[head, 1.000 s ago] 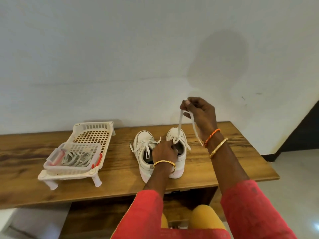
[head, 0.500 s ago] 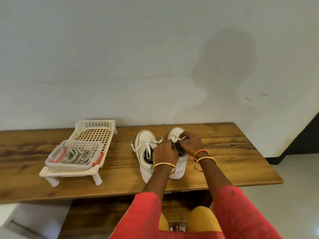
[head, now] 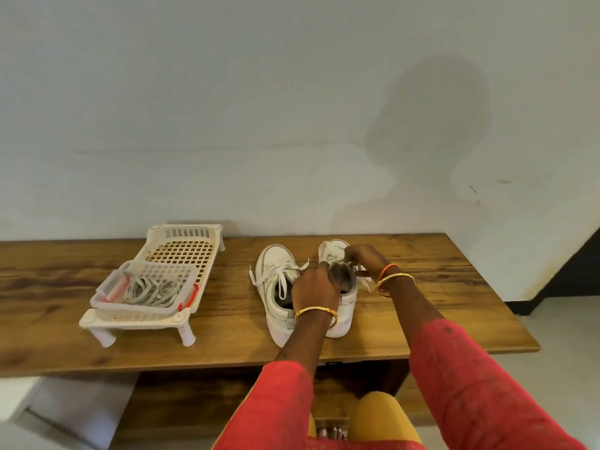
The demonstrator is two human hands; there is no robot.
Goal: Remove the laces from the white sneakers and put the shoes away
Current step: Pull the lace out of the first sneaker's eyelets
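Head camera looks down on two white sneakers side by side on a wooden table [head: 422, 306]. The right sneaker [head: 347, 297] is worked by both hands: the right hand [head: 362, 256] pinches its lace [head: 365, 280] near the eyelets, and the left hand [head: 313, 287] grips its collar. The left sneaker [head: 276, 277] is laced. Well apart to the left, a white rack [head: 181, 251] carries a clear basket [head: 143, 306] of laces.

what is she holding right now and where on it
Both hands are on the right sneaker: the left hand holds its tongue and collar, and the right hand pinches the lace near the eyelets.
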